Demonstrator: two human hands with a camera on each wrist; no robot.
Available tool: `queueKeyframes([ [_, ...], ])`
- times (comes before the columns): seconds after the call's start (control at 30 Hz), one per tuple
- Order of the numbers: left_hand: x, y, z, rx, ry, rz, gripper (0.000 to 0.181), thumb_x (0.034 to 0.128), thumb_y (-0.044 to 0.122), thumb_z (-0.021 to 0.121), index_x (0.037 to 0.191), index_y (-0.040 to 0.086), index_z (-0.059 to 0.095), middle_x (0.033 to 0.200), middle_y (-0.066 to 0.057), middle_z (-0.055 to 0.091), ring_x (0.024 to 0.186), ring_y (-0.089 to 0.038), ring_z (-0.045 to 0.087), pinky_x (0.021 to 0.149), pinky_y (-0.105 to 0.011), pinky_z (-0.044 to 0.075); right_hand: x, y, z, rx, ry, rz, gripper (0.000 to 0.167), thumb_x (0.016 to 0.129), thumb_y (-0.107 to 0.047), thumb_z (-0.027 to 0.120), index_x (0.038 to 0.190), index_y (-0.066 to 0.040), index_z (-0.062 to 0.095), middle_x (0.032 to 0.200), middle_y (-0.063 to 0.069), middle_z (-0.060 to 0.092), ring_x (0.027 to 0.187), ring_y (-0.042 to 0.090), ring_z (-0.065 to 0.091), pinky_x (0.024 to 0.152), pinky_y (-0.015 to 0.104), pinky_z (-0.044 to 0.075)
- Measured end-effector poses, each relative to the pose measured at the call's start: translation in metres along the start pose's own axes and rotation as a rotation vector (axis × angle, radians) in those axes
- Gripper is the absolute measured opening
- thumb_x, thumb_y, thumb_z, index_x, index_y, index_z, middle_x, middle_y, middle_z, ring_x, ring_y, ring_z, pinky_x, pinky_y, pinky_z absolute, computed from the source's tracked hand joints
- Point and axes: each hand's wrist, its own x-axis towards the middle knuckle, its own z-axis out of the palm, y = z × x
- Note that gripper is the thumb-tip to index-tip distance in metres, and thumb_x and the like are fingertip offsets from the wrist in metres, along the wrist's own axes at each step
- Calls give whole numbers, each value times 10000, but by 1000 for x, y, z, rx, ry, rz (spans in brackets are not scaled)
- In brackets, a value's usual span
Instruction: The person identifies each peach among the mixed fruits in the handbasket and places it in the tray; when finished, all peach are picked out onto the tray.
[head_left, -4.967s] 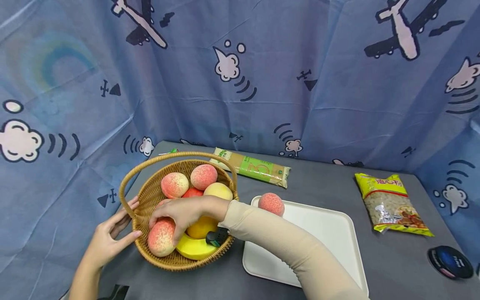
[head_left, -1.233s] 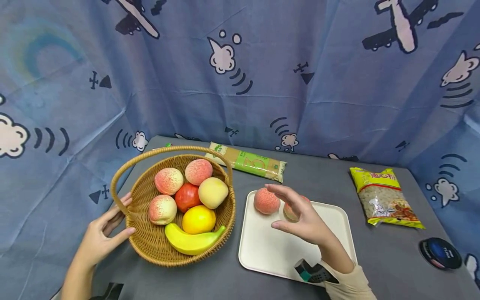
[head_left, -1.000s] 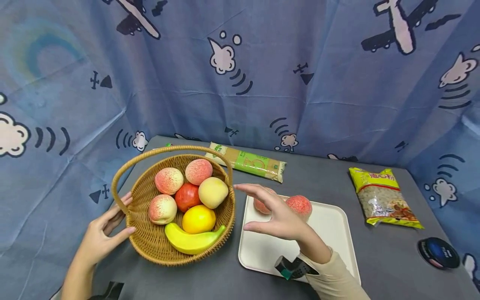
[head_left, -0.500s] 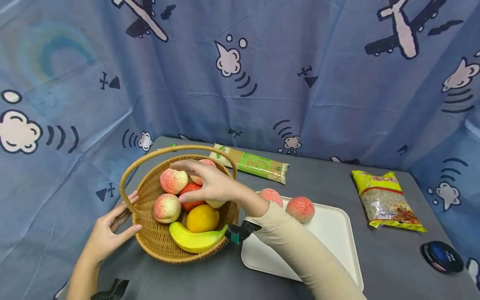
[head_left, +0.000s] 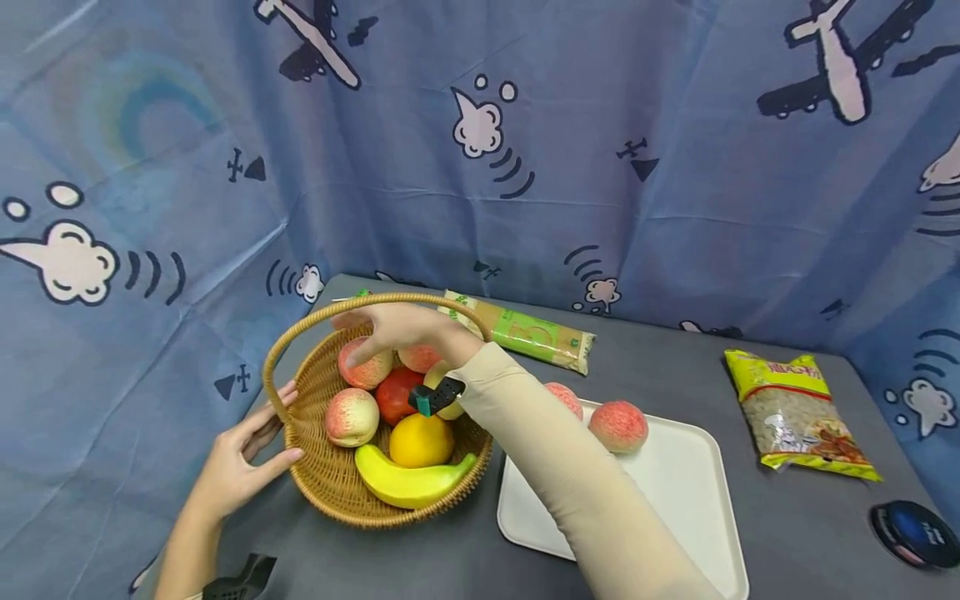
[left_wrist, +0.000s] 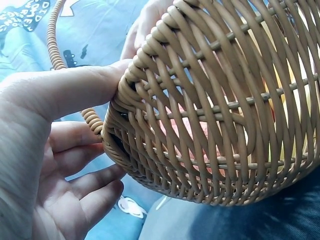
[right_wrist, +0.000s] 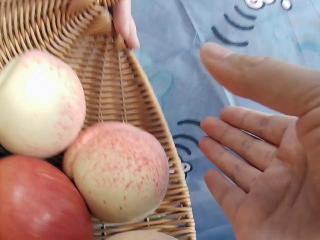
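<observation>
A wicker basket (head_left: pixel 322 479) with an arched handle holds artificial-looking fruit: several peaches, a red apple-like fruit (head_left: pixel 396 396), a yellow lemon-like fruit (head_left: pixel 422 442) and a banana (head_left: pixel 405 483). My left hand (head_left: pixel 243 462) holds the basket's left end, thumb on the front side and fingers on the back. Under the handle, my right hand (head_left: pixel 397 325) hovers over the upper-left peach (head_left: pixel 372 371). The right wrist view shows that hand's thumb and fingers extended, apart from the speckled peach (right_wrist: pixel 120 175). My right wrist partly covers a pale yellow fruit (head_left: pixel 450 408).
Right of the basket lies a white tray (head_left: pixel 693 508) bearing two peaches (head_left: pixel 618 427), partly under my right sleeve (head_left: pixel 570 467). Behind are a long noodle-like packet (head_left: pixel 536 333) and, farther right, a yellow bag (head_left: pixel 798 412). A round dark object (head_left: pixel 915 533) sits at the far right.
One peach went from the basket to the tray, making two there. My right hand then came back left over the basket. The left hand stays on the basket; the head view shifted slightly.
</observation>
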Motion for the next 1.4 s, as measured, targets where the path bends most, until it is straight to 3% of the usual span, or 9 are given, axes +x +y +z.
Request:
queueKeyframes([
  [0.17, 2, -1, 3, 18, -6, 1, 709, 752, -201, 659, 1401, -83, 397, 1496, -238, 328, 1377, -71, 357, 1064, -112, 375, 9, 12, -7, 30, -34, 69, 639, 872, -196, 693, 1438, -110, 408, 1462, 66, 443, 1367, 187, 381, 1137, 276, 354],
  [0.57, 3, -1, 6, 30, -4, -4, 688, 758, -180, 670, 1389, -87, 413, 1493, -240, 332, 1369, -48, 360, 1053, -108, 384, 22, 23, -8, -48, -83, 140, 558, 902, -134, 639, 1412, -51, 429, 1443, 93, 454, 1357, 214, 388, 1124, 268, 370],
  [0.97, 2, 0, 5, 18, 7, -8, 682, 762, -180, 665, 1388, -97, 407, 1487, -240, 343, 1352, -47, 386, 1057, -116, 385, 33, 33, -7, -212, -98, 119, 525, 845, -121, 708, 1339, -104, 530, 1345, 31, 545, 1239, 172, 500, 1048, 230, 440],
  [1.4, -1, -3, 0, 34, 14, -37, 698, 759, -178, 670, 1399, -68, 412, 1474, -273, 340, 1355, -66, 389, 1061, -130, 391, 39, 33, -5, -245, -119, 87, 580, 821, -84, 733, 1363, -119, 529, 1349, 16, 555, 1209, 145, 524, 1007, 204, 466],
])
